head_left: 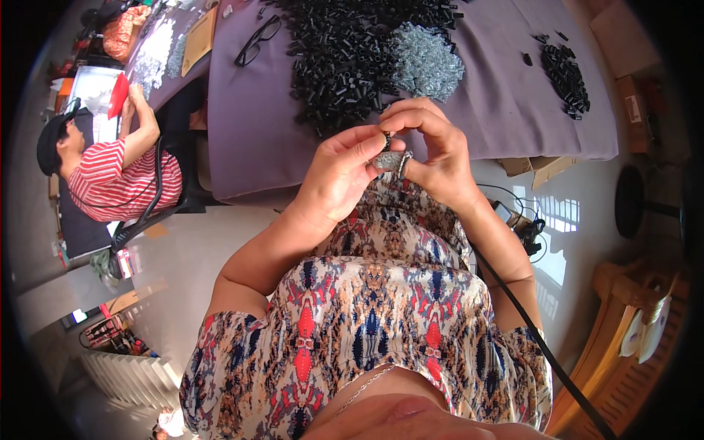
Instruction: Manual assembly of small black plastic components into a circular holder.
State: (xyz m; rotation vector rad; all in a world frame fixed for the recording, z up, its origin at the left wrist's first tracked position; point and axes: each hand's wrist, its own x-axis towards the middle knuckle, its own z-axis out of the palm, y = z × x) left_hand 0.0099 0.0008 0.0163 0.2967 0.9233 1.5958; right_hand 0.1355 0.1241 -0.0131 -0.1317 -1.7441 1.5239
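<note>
Black small tube [386, 139] sits pinched between left hand [345, 172] and right hand [433, 147] fingertips, directly above silver parts [389, 160] gripped below.

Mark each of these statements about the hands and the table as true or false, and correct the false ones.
1. Both hands meet in front of the purple-covered table. True.
2. The left hand rests flat on the table. False: it is raised, fingers pinching small parts.
3. A big pile of black pieces lies on the cloth. True.
4. The right hand holds a pair of glasses. False: the glasses lie untouched on the table.
5. A person in a striped shirt sits to the left. True.
</note>
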